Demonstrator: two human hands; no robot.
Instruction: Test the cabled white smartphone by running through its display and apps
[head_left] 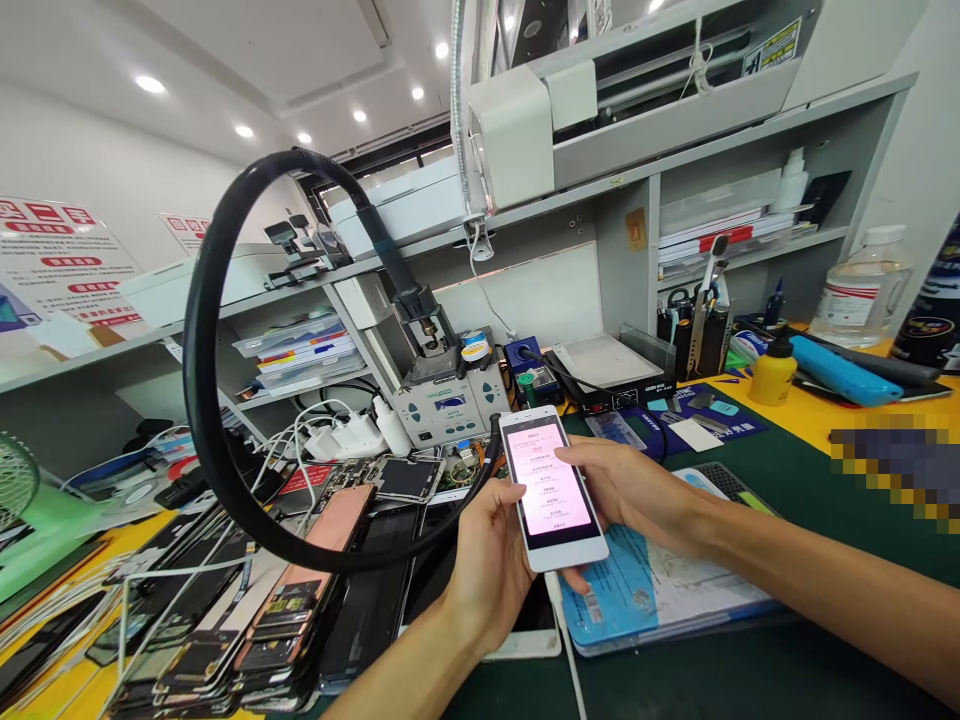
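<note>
A white smartphone (pixel 551 490) with a lit pinkish screen of text is held upright and slightly tilted in front of me. My left hand (pixel 484 565) wraps its left edge, the thumb lying over the screen's side. From the right, my right hand (pixel 630 490) grips the other edge, its thumb on the upper part of the screen and its fingers mostly hidden behind. A white cable (pixel 566 640) runs down from the phone's bottom end. Beneath the hands lie a blue-and-white plastic-wrapped packet (pixel 675 590) and another white phone (pixel 521 645), partly covered.
Stacked phone parts (pixel 277 630) crowd the left side. A thick black hose (pixel 202 350) loops up from the grey soldering station (pixel 454 408). At the right stand a yellow bottle (pixel 772 372), a clear jug (pixel 862 290) and a tool holder (pixel 701 335). Shelves (pixel 630 190) line the back.
</note>
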